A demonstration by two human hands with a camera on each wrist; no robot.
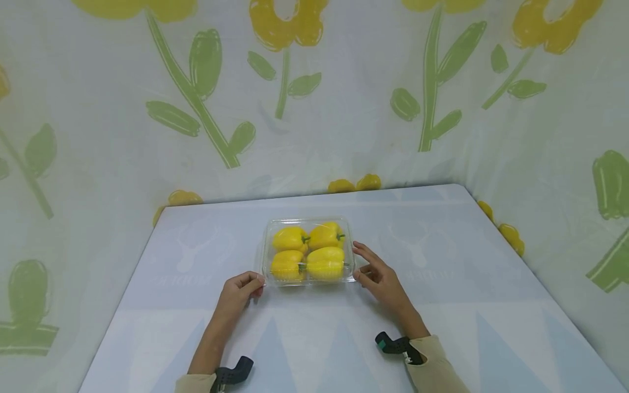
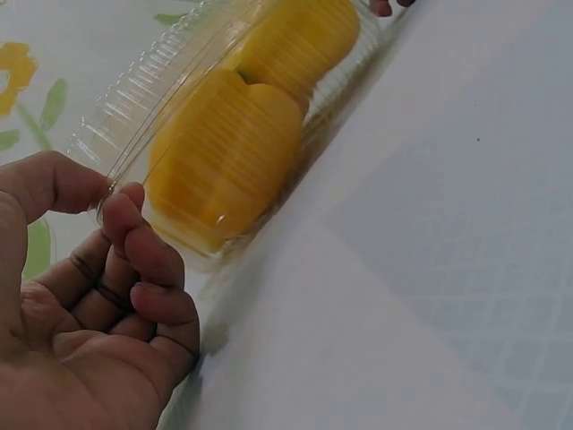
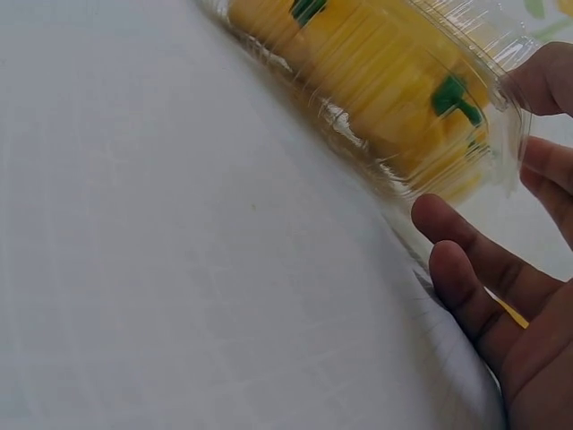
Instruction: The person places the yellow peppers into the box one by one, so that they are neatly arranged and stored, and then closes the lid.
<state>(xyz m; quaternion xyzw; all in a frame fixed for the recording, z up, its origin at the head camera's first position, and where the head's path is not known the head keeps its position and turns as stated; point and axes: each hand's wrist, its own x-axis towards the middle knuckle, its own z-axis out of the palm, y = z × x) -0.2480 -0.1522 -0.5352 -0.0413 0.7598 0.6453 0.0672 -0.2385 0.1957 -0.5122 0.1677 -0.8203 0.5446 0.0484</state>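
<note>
A clear plastic clamshell box, its lid down, sits on the table with several yellow bell peppers inside; some green stems show through the plastic. At the box's near left corner, my left hand pinches the rim between thumb and forefinger, as the left wrist view shows, its other fingers curled below. Over on the right side, my right hand holds the rim with thumb and forefinger. Its remaining fingers spread loosely beside the box in the right wrist view.
The table has a pale printed cover with light blue triangles. Behind it and at both sides hangs a white curtain with yellow flowers and green leaves. Each wrist wears a black camera mount.
</note>
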